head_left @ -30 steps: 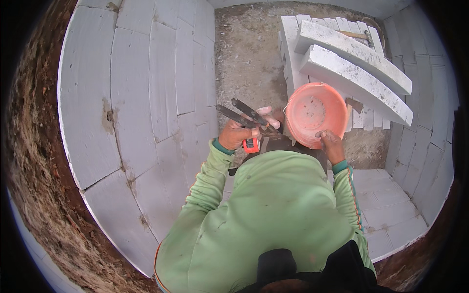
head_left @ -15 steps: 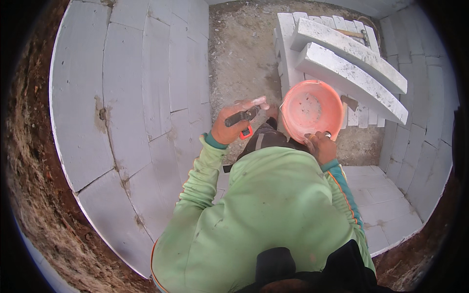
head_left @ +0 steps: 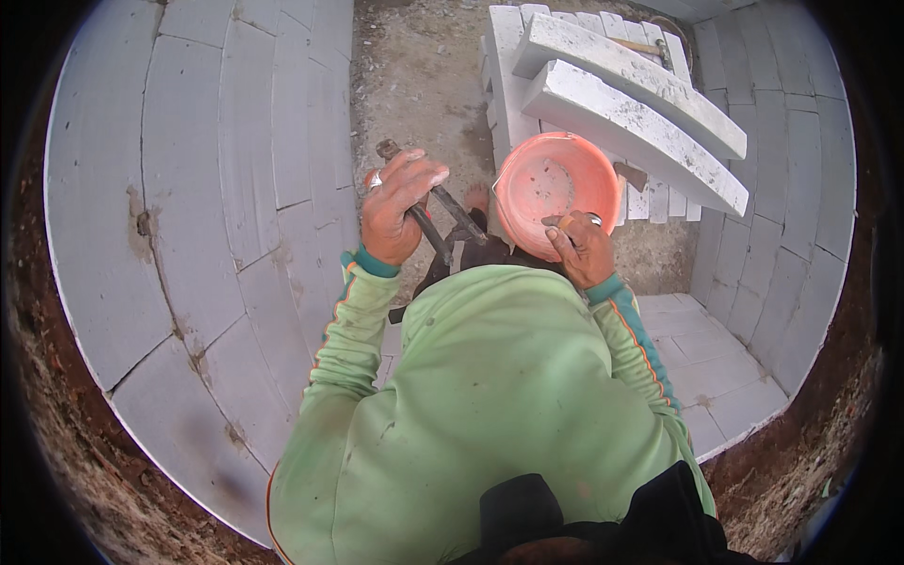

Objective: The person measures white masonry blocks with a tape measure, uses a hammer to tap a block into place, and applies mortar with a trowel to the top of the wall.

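Note:
My left hand (head_left: pixel 394 209) is closed around dark metal pincers (head_left: pixel 458 215); their jaw end sticks out beyond the fingers and the two handles point back toward my body, spread apart. My right hand (head_left: pixel 586 252) is closed at the near rim of an orange bucket (head_left: pixel 605 179), fingers over its inside. A small brownish thing seems to show at those fingertips, too small to name. Whitish residue and dark crumbs coat the bucket's bottom. Beside the bucket's right side lies a brown flat blade (head_left: pixel 631 174), its handle hidden.
Two curved pale blocks (head_left: pixel 640 132) rest on a stack of white blocks (head_left: pixel 508 56) beyond the bucket. A hammer (head_left: pixel 650 47) with a wooden handle lies there. Pale block walls (head_left: pixel 169 188) rise on both sides of the dirt floor (head_left: pixel 414 85).
My left hand has turned, so the pincers now show two spread handles; a red item below it is mostly hidden. My right hand has moved slightly farther over the bucket. The view has shifted.

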A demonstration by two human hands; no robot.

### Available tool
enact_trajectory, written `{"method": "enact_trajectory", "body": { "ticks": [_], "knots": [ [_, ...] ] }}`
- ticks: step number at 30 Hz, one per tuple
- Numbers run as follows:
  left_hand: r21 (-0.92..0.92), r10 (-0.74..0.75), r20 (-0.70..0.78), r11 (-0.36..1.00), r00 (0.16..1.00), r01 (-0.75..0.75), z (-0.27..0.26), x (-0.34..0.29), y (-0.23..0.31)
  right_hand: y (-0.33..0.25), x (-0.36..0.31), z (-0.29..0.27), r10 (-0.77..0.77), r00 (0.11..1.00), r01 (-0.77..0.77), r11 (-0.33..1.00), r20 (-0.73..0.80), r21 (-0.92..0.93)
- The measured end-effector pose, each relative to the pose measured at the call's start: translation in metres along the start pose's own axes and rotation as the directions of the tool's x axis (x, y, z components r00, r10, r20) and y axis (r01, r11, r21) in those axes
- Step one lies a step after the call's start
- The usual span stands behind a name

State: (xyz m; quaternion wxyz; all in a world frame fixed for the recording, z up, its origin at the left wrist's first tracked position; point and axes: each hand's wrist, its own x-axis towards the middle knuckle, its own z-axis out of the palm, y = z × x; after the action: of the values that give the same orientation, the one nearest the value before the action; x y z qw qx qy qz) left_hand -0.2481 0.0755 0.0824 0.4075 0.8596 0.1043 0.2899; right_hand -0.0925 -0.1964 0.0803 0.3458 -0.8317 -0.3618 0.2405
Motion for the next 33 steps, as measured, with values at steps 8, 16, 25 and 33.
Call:
{"method": "enact_trajectory", "body": {
  "ticks": [8, 16, 25, 33],
  "knots": [
    [-0.037, 0.069, -0.179, 0.996, 0.981, -0.077, 0.005, -0.015, -0.006, 0.049, -0.031, 0.005, -0.102, 0.932, 0.259, 0.858, 0.347, -0.443],
    [-0.105, 0.012, -0.339, 0.993, 0.941, -0.051, 0.001, -0.022, 0.0, 0.068, -0.027, 0.053, -0.246, 0.937, 0.341, 0.804, 0.25, -0.488],
    [-0.653, -0.667, -0.197, 0.636, 0.719, 0.411, -0.03, -0.067, -0.013, -0.021, 0.042, 0.024, -0.013, 0.983, 0.046, 0.983, -0.182, 0.18],
    [-0.991, -0.83, 0.084, -0.011, 0.551, 0.135, -0.064, -0.106, -0.019, -0.047, 0.11, -0.024, 0.23, 0.969, 0.029, 0.242, -0.086, 0.97]
  ]
}}
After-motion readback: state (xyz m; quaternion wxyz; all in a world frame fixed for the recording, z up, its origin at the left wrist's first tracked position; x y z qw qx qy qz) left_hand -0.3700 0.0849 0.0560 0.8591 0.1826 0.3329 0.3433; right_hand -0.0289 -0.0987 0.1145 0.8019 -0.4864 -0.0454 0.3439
